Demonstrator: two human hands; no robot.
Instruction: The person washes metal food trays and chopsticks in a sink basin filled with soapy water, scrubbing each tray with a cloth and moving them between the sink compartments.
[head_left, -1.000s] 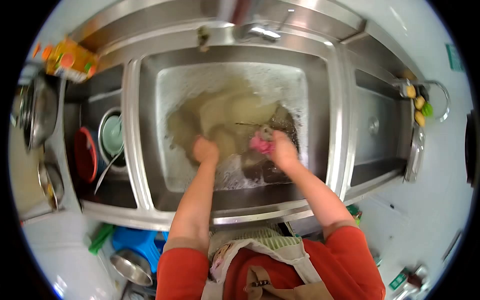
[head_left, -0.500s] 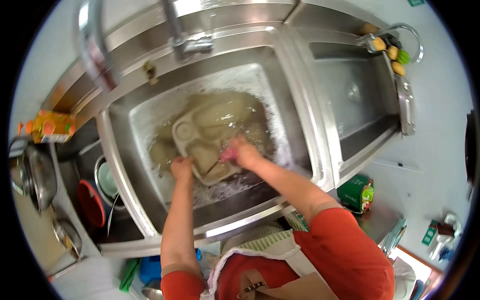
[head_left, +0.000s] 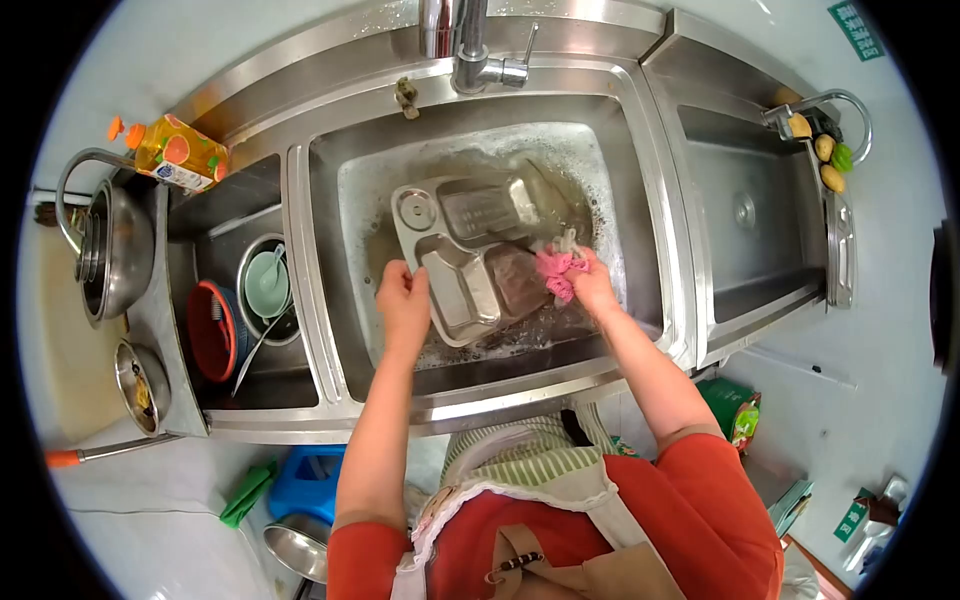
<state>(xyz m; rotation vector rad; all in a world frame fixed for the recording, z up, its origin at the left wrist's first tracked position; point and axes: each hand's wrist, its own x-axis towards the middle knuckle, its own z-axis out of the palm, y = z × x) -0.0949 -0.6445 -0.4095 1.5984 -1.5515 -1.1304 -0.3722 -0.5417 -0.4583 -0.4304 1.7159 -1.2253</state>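
A stainless steel divided tray (head_left: 462,282) is held tilted in the soapy water of the middle sink (head_left: 333,330), with its upper part raised at the surface. My left hand (head_left: 404,303) is closed on the tray's left edge, thumb on the rim. In my right hand (head_left: 592,287) is a bunched pink cloth (head_left: 560,270), at the tray's right side. Something pale shows at the top of the cloth; I cannot make out what it is. Murky water hides whatever lies beneath the tray.
A faucet (head_left: 480,70) stands behind the sink. In the left basin are a red bowl (head_left: 207,335) and a pale green bowl (head_left: 267,290). An orange bottle (head_left: 180,152) stands at the back left. Potatoes (head_left: 832,178) sit beside the right basin (head_left: 745,255).
The tray has come up from under the water, and its compartments show more plainly. My right hand and the cloth have moved from its middle to its right side. The camera view has shifted.
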